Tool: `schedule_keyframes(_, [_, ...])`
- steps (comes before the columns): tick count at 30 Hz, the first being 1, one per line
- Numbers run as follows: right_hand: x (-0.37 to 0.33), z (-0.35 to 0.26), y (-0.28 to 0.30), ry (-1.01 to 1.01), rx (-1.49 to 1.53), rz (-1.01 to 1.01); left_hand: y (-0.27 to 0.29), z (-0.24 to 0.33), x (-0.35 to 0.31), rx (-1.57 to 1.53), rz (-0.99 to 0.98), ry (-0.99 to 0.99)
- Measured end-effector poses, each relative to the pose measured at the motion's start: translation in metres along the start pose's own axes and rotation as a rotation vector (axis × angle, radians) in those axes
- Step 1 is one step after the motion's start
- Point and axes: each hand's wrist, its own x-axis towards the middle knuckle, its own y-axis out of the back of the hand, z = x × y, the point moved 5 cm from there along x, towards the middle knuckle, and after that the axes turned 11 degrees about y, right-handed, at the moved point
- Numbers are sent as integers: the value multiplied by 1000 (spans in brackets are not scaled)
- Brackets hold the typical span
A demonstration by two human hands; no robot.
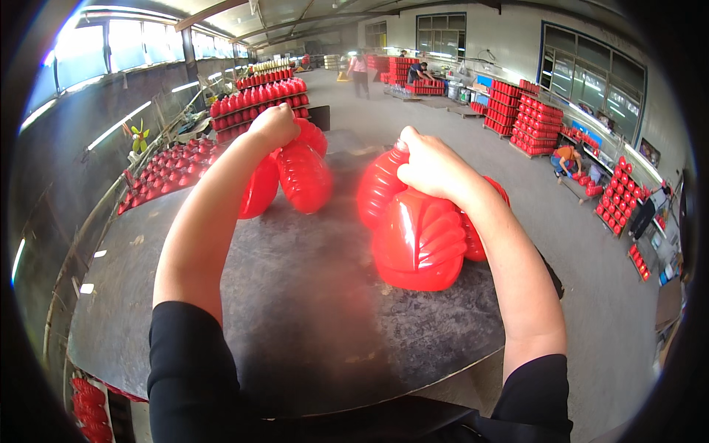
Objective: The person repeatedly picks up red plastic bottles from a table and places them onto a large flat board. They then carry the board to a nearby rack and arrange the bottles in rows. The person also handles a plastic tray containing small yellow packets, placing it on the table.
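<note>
My left hand (277,125) is closed at the top of a bunch of glossy red bottle-shaped vessels (304,179), which hang below it over the far left of the dark tabletop (295,295). To the right, my right hand (437,166) is closed round the necks of another bunch of the same kind. One of these is a ribbed red vessel (379,188); in front hangs a larger red vessel with a fan-like relief (418,240). Both hands' fingertips are mostly hidden, and I cannot tell whether the lowest vessels touch the table.
Beyond the table's far left stand stacked rows of red vessels (258,101); a spread of red pieces (173,168) lies beside them. Along the right wall are more red stacks (535,125). A crouching person (566,159) and a person in pink (359,72) are farther off.
</note>
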Motion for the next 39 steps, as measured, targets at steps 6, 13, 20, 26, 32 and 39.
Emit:
schedule_keyframes(6, [-1, 2, -2, 88, -40, 75, 64, -23, -65, -399, -94, 133])
schedule_keyframes(13, [0, 12, -4, 42, 0, 45, 171, -54, -164, -484, 55, 55])
schedule_keyframes(20, [0, 11, -2, 93, 37, 87, 242, -96, -322, -840, 183, 251])
schedule_keyframes(26, [4, 12, -1, 192, -39, 149, 269, -108, -469, -741, 377, 508])
schedule_keyframes(32, [9, 15, 1, 172, -73, 88, 291, -97, -623, -702, 461, 943])
schedule_keyframes(39, [20, 42, 1, 296, -82, 61, 305, -2, -702, -170, 116, 1014])
